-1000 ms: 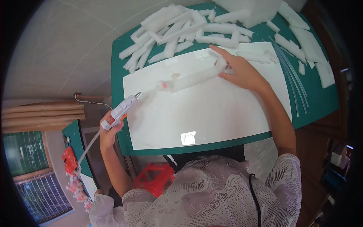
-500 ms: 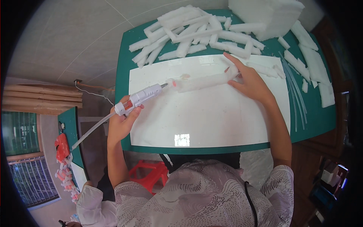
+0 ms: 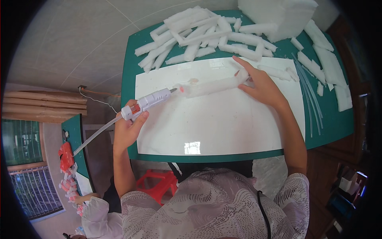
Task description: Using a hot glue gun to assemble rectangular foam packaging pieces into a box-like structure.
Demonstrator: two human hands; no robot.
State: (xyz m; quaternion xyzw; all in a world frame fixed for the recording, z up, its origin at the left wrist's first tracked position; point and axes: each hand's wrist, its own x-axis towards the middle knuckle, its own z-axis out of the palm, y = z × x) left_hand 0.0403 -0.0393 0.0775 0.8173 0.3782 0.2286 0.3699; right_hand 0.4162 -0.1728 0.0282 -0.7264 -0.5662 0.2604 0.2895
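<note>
My left hand point(image 3: 130, 129) is closed around a white hot glue gun point(image 3: 154, 99), with a long translucent glue stick point(image 3: 95, 134) trailing from its rear. The nozzle points to the right, close to the left end of a white, fluffy foam strip point(image 3: 215, 87). A small pink-red spot point(image 3: 182, 89) shows at that end. At the strip's other end, my right hand point(image 3: 263, 85) grips it between thumb and fingers, the index finger stretched out. The strip lies across a glossy white board point(image 3: 223, 123). Whether the nozzle touches it I cannot tell.
Many white foam strips point(image 3: 199, 36) are heaped along the green table's point(image 3: 133, 59) far side, near a big white block point(image 3: 278, 18). Clear glue sticks point(image 3: 309, 95) lie at right. A red stool point(image 3: 157, 185) stands below; another person's sleeve point(image 3: 95, 213) shows lower left.
My hands, the glue gun and the strip hold nearly the same places. At the lower left, the other person's arm now reaches out to the pink and white pieces.
</note>
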